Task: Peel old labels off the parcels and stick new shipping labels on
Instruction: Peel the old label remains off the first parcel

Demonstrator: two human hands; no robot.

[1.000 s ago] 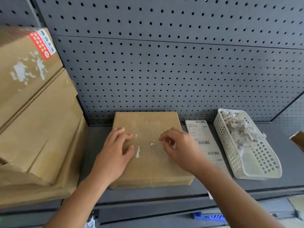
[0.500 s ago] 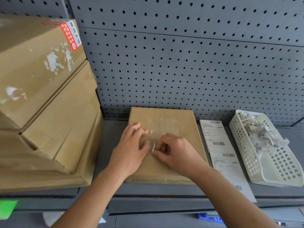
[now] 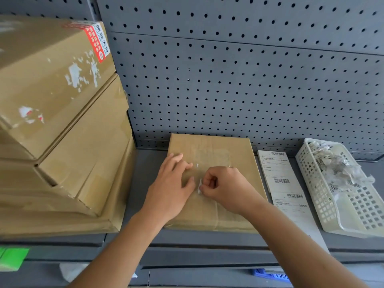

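Flat brown parcel [image 3: 239, 163] lies on the grey shelf [image 3: 145, 169], its far edge near the pegboard [image 3: 228, 90]. The left hand [image 3: 170, 188] rests on the parcel's left part with its fingers extended. The right hand [image 3: 226, 188], fingers curled, pinches a white label scrap [image 3: 200, 185] on the parcel's top, just beside the left thumb. A strip of new shipping labels [image 3: 280, 179] lies just right of the parcel. Further right stands a white basket [image 3: 315, 192] holding peeled scraps. Stacked cartons [image 3: 62, 100] occupy the left.
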